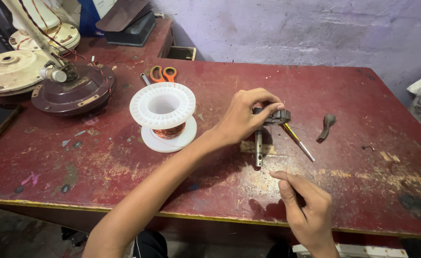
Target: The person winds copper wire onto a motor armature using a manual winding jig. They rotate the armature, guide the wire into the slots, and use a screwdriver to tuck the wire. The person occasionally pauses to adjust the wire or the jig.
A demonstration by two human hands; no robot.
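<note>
1. Head view: the left hand reaches out over the red table and closes its fingers around a small dark round motor part, gripping it from above.
2. A metal shaft runs down from that part toward the person, its lower end resting on the tabletop.
3. A thin tool with a yellow handle lies slanted just right of the shaft, its upper end under the motor part.
4. The right hand hovers near the table's front edge, thumb and fingers pinched together; whether it holds a fine wire I cannot tell.
5. A white plastic spool wound with copper wire stands to the left of the left hand, apart from it.
6. Orange-handled scissors lie just behind the spool.
7. A dark curved piece lies to the right of the motor part, not touching it.
8. A brown fan motor housing sits at the far left, beside a cream one.
</note>
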